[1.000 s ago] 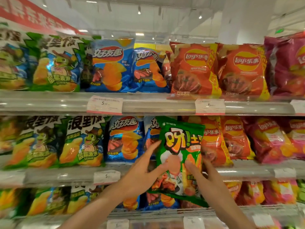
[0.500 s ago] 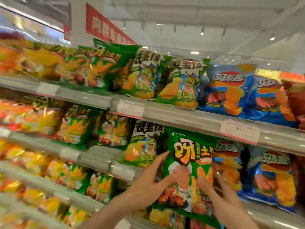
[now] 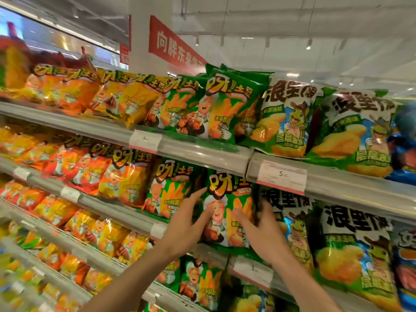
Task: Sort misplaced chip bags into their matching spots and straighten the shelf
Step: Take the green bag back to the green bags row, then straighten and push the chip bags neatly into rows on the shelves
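The left hand [image 3: 184, 224] and right hand [image 3: 261, 230] press flat, fingers spread, on the green chip bag [image 3: 227, 212]; neither hand is closed around it. The bag stands upright at the front edge of the middle shelf [image 3: 254, 264], beside a matching green bag [image 3: 171, 188] on its left and the turtle-print bags [image 3: 290, 224] on its right. Judgement: this bag now sits with its own kind. Remaining: releasing it, squaring the row, and checking the other shelves.
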The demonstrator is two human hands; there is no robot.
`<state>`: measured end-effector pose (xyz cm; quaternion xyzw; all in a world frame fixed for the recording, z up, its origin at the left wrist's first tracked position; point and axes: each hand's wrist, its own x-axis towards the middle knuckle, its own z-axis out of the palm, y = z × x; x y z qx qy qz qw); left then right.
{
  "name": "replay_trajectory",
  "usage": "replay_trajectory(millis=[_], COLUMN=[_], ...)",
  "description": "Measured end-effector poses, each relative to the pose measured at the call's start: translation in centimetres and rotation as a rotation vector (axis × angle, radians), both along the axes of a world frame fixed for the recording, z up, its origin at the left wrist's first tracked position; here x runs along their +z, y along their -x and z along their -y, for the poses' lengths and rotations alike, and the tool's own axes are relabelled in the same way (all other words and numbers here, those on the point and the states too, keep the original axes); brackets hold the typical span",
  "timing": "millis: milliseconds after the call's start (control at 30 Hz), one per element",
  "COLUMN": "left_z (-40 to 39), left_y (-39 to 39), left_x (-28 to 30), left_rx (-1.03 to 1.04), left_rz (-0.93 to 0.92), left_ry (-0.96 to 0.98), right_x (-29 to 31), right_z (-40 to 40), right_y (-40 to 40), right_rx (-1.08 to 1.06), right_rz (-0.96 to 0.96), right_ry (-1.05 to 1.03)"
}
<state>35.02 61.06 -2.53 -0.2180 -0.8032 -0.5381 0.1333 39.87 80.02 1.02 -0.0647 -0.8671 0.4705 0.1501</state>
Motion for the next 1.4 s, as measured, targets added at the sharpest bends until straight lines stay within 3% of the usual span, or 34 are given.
replay_trajectory(millis=[133, 300, 433, 800, 1067, 1267, 1400], left_z=[0.3, 0.6, 1.1, 1.7, 3.6, 11.4, 19.5], left_y=[2.9, 4.4, 5.2, 5.7, 5.8, 4.7, 4.0], left_x=[0.1, -0.5, -0.5, -1.3, -2.1, -2.0, -2.2], left_rx=[0.066, 0.102, 0.092, 0.112, 0.077, -0.005, -0.015], left_rz=[-0.084, -0.122, -0.134, -0.194, -0.264, -0.264, -0.246], left_ry=[0.133, 0.332, 0.381, 0.386, 0.233, 0.126, 0.081], right_x=[-0.1, -0.9, -1.4, -3.6, -4.3, -3.5, -4.5], right_z=[1.3, 1.4, 1.2, 1.2, 3.2, 9.8, 18.3], right_y=[2.3, 3.2, 3.6, 5.1, 4.3, 1.4, 0.5], right_rx=[-0.023, -0.03, -0.012, -0.019, -0.221, -0.372, -0.288], right_rz=[-0.021, -0.091, -0.115, -0.211, -0.305, -0.306, -0.299], right_ry=[-0.186, -0.584, -0.692, -0.608, -0.541, -0.434, -0.32])
